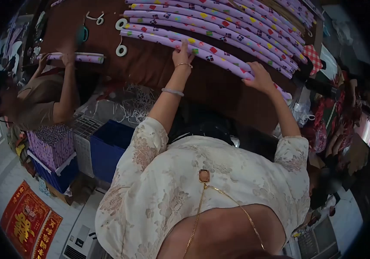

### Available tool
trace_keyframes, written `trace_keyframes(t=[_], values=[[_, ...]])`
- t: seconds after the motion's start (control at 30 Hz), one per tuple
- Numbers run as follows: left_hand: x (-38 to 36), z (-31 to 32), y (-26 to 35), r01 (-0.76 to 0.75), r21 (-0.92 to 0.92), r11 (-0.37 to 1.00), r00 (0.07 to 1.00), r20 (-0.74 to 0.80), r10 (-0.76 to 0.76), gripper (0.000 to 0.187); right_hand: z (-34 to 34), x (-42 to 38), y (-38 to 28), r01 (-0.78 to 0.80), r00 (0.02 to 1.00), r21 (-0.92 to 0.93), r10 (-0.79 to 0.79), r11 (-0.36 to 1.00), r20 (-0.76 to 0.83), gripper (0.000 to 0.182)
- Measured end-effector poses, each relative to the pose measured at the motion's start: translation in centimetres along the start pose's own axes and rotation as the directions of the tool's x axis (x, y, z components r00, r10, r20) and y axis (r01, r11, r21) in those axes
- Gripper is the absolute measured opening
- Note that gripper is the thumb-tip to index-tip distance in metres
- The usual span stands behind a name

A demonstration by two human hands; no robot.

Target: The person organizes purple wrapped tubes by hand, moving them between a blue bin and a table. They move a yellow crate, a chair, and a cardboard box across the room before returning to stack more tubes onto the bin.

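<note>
A long roll of purple gift wrapping paper [217,58], printed with small colourful presents, lies slantwise on the brown table in front of me. My left hand [182,56] grips its near side left of the middle, one finger reaching over the top. Nearer the roll's right end, my right hand [260,78] has its fingers curled over it. Several matching rolls [236,39] lie side by side just beyond. A roll of white tape [121,50] sits beside the left end of the held roll, and another tape roll [120,24] touches the rolls behind.
At the left, a co-worker [42,95] handles another purple roll [77,57]. Green-handled scissors [82,33] and a small tape roll [100,20] lie on the brown tabletop [146,60]. Blue bins [111,146] and paper scraps [137,103] are below the table's edge.
</note>
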State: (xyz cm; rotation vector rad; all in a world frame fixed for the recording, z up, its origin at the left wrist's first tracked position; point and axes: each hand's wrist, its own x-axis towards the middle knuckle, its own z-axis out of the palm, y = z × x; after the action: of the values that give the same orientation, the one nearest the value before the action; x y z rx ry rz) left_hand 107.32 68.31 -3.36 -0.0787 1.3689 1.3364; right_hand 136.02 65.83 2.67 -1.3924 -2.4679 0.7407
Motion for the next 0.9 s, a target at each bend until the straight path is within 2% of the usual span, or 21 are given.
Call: trace_keyframes(t=[0.03,0.1,0.13,0.17,0.2,0.23,0.27,0.3,0.33,0.4,0.47,0.5,0.57,0.67,0.7,0.8,0.83,0.87,0.9], values=[[-0.4,-0.2,0.1,-0.001,-0.130,0.992,0.986,0.167,0.023,0.039,-0.3,-0.4,-0.8,0.001,1.000,0.005,-0.001,1.000,0.014,0.054],[-0.3,-0.5,-0.2,0.180,-0.259,0.949,0.970,0.208,-0.127,0.039,-0.7,-1.7,-2.6,0.006,1.000,-0.002,-0.006,1.000,0.008,0.051],[0.5,-1.1,-1.6,0.210,-0.196,0.958,0.970,0.164,-0.179,0.037,-1.6,-2.5,-4.1,-0.070,0.997,0.054,0.068,0.996,0.045,0.050],[-2.6,-0.1,-0.5,0.256,-0.224,0.940,0.964,0.136,-0.230,0.041,-1.3,-3.7,-3.7,-0.066,0.996,-0.011,0.066,0.998,0.063,0.049],[-2.8,-0.8,-2.0,0.214,-0.195,0.957,0.969,0.170,-0.182,0.038,-2.2,-4.7,-4.7,-0.093,0.991,0.068,0.086,0.993,0.102,0.050],[-6.9,-0.1,-0.5,0.196,-0.166,0.966,0.980,0.049,-0.191,0.041,-2.2,-6.7,-4.6,-0.129,0.987,0.069,0.121,0.989,0.108,0.052],[-8.2,-0.6,-1.5,0.198,-0.091,0.976,0.980,0.012,-0.198,0.044,-3.4,-7.6,-5.8,-0.179,0.972,0.097,0.161,0.979,0.172,0.052],[-10.5,-1.4,-1.5,0.258,-0.163,0.952,0.966,0.067,-0.250,0.045,-4.6,-8.6,-7.8,-0.207,0.963,0.088,0.187,0.974,0.193,0.052],[-12.2,-2.2,-2.0,0.266,-0.098,0.959,0.964,0.038,-0.263,0.047,-5.1,-10.1,-8.0,-0.235,0.950,0.066,0.215,0.970,0.228,0.052],[-17.0,-4.4,0.1,0.313,-0.169,0.935,0.950,0.077,-0.304,0.044,-6.9,-11.2,-10.6,-0.259,0.920,0.088,0.218,0.962,0.326,0.054],[-18.9,-7.3,0.7,0.365,-0.260,0.894,0.931,0.105,-0.350,0.040,-7.2,-11.1,-12.2,-0.256,0.898,0.129,0.186,0.958,0.399,0.056],[-18.8,-9.5,0.7,0.387,-0.276,0.880,0.920,0.057,-0.387,0.038,-6.9,-10.6,-13.2,-0.191,0.888,0.078,0.138,0.979,0.439,0.057],[-19.2,-13.9,3.0,0.360,-0.376,0.854,0.922,0.001,-0.388,0.048,-5.3,-8.3,-16.7,-0.139,0.873,0.082,0.082,0.987,0.481,0.056],[-19.0,-22.4,5.4,0.206,-0.533,0.821,0.956,-0.069,-0.285,0.046,-1.1,-4.2,-23.0,-0.048,0.829,0.078,-0.004,0.996,0.559,0.056],[-19.1,-25.8,6.2,0.167,-0.575,0.801,0.965,-0.072,-0.254,0.041,0.8,-3.1,-25.0,0.006,0.787,0.091,-0.061,0.996,0.614,0.060],[-20.7,-36.2,8.9,-0.010,-0.622,0.783,0.966,-0.208,-0.152,0.035,6.7,-0.9,-33.1,0.191,0.691,0.076,-0.189,0.979,0.698,0.072],[-21.7,-39.4,9.4,-0.015,-0.620,0.785,0.963,-0.222,-0.156,0.035,8.4,-0.4,-36.6,0.259,0.662,0.102,-0.254,0.960,0.705,0.078],[-22.2,-42.7,10.5,-0.079,-0.637,0.767,0.957,-0.265,-0.122,0.035,10.8,0.0,-39.2,0.275,0.655,0.119,-0.276,0.954,0.703,0.078],[-22.6,-46.1,11.6,-0.151,-0.652,0.743,0.944,-0.318,-0.087,0.035,13.5,0.6,-41.6,0.367,0.637,0.081,-0.314,0.927,0.704,0.079]])
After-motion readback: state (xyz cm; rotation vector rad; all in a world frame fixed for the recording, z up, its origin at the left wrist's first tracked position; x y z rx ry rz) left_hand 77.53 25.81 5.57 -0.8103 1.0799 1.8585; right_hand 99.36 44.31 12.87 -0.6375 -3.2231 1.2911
